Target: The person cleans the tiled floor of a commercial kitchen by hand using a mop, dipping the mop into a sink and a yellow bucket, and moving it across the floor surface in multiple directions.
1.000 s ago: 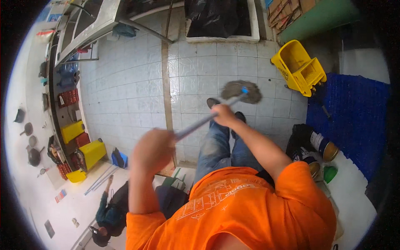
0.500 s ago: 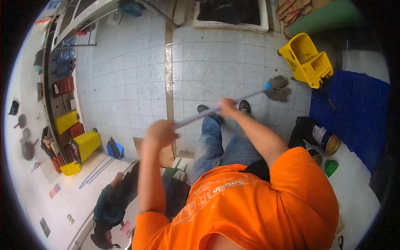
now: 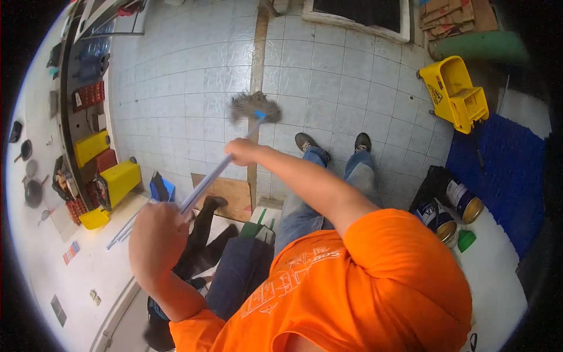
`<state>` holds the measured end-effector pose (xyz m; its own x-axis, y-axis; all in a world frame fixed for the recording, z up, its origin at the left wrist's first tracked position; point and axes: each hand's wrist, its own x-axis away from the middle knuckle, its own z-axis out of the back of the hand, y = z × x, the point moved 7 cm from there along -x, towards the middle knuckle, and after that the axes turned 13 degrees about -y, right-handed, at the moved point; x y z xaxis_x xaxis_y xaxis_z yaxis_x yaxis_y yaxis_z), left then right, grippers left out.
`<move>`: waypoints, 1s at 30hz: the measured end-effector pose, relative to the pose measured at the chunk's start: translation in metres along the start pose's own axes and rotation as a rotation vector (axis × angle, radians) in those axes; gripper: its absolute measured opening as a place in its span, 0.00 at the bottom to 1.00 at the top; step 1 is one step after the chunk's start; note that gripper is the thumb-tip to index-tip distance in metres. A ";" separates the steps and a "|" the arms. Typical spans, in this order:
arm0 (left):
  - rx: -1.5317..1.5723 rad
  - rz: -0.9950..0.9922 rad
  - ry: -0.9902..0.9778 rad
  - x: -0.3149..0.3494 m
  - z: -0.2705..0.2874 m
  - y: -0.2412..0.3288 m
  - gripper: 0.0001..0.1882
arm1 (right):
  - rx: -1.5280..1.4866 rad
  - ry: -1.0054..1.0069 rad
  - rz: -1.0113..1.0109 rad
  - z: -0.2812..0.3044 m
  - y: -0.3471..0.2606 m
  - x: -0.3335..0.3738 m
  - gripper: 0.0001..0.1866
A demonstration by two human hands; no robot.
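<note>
I hold a mop by its pale grey handle, which slants from lower left up to the right. My left hand is closed round the upper end of the handle. Farther down, my right hand grips the shaft not far above the blue connector. The grey string mop head, slightly blurred, rests on the tiled floor across the darker strip, ahead and left of my shoes.
A yellow mop bucket with wringer stands far right, beside a blue mat. Paint cans sit near right. To my left are a cardboard sheet, a blue dustpan, a yellow bin and a person in dark clothes.
The mop head has swept from the right across to the left over the tiles. Both hands have shifted left with the handle, and the person at left is now mostly behind my arm.
</note>
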<state>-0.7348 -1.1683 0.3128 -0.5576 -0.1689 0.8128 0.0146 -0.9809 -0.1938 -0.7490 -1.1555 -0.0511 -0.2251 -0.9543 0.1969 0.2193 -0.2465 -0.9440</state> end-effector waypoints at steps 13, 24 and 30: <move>0.177 -0.644 -0.161 -0.146 -0.076 0.187 0.08 | 0.199 0.788 -0.544 0.003 0.194 0.377 0.08; 0.021 -0.028 -0.064 -0.118 -0.026 -0.046 0.09 | 0.077 0.521 -0.360 0.027 0.135 0.088 0.11; -0.338 0.278 0.353 -0.004 0.060 -0.019 0.10 | -0.070 0.446 0.123 0.065 0.003 -0.063 0.08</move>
<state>-0.6828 -1.1550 0.3459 -0.8155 -0.3168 0.4843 -0.0341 -0.8091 -0.5867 -0.6727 -1.1073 -0.0491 -0.5909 -0.8060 -0.0360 0.2090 -0.1098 -0.9717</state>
